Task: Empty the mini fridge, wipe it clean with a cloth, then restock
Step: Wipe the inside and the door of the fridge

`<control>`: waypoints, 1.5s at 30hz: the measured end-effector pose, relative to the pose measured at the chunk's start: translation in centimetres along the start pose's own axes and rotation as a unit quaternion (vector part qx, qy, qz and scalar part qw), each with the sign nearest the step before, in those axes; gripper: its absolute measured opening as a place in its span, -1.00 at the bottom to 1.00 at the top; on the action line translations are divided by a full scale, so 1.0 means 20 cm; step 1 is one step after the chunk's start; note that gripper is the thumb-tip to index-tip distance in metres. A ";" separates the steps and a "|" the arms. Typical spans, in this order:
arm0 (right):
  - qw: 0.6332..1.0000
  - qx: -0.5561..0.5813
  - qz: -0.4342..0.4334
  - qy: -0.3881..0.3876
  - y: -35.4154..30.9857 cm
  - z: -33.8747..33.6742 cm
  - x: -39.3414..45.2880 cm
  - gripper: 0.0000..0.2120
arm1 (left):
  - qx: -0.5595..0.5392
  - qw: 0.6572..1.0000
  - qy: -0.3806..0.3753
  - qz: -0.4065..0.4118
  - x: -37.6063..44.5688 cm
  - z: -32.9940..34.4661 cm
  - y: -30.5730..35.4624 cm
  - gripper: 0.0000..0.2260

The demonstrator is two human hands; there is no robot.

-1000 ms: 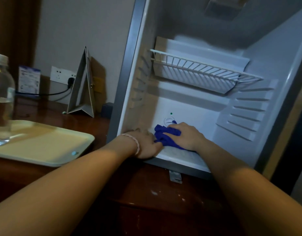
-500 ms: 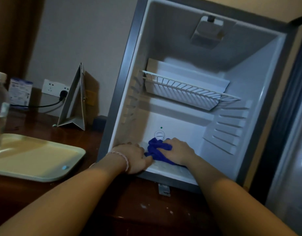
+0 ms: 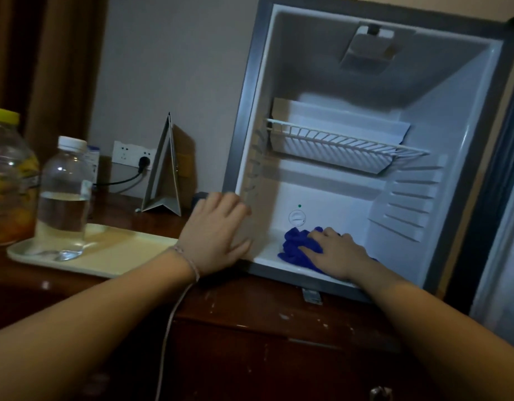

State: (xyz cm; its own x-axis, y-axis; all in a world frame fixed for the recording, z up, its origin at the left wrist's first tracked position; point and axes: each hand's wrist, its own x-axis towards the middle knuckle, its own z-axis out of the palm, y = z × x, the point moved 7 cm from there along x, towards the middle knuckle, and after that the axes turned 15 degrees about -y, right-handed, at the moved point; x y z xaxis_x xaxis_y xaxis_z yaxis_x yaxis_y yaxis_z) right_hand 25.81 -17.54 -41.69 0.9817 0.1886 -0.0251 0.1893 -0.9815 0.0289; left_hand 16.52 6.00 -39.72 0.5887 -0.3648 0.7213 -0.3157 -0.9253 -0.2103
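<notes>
The mini fridge (image 3: 244,117) stands open on a dark wooden cabinet, its inside bare except for a white wire shelf (image 3: 342,143). A crumpled blue cloth (image 3: 296,244) lies on the fridge floor below the round dial. My right hand (image 3: 334,253) presses flat on the cloth with its fingers spread. My left hand (image 3: 218,230) rests with straight fingers against the fridge's left front edge, near the bottom corner. A clear water bottle (image 3: 63,198) and a yellow-lidded jar (image 3: 6,180) stand on a cream tray (image 3: 114,253) to the left.
A folded grey card stand (image 3: 164,175) sits by the wall beside the fridge. A wall socket (image 3: 131,154) with a black plug and cable is behind the tray. The fridge door (image 3: 502,227) hangs open at the right. A thin cord (image 3: 169,322) dangles from my left wrist.
My left hand lifted off the fridge floor and moved to the left front edge. My right hand slid the cloth rightward along the floor. The view pulled back, bringing the bottle and jar into sight.
</notes>
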 end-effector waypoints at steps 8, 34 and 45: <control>1.000 -0.007 0.009 -0.014 -0.05 0.01 -0.07 -0.25 | -0.532 0.824 0.025 -0.192 0.08 0.20 -0.19 -0.33; 0.993 0.024 -0.117 0.014 -0.45 -0.05 0.52 -0.28 | -0.444 0.863 0.126 -0.205 0.07 0.24 -0.21 -0.81; 0.988 0.018 -0.146 0.050 -0.51 -0.02 0.10 -0.49 | -0.491 0.835 0.081 -0.236 0.06 0.24 -0.20 -0.32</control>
State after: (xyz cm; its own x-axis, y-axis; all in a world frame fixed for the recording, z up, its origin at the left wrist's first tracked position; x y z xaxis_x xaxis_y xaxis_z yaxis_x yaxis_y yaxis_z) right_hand 25.87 -7.24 -41.65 0.8832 0.4636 0.0710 0.4649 -0.8854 -0.0015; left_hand 22.05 8.76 -41.09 0.7360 0.1083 0.6682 -0.5825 -0.4014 0.7068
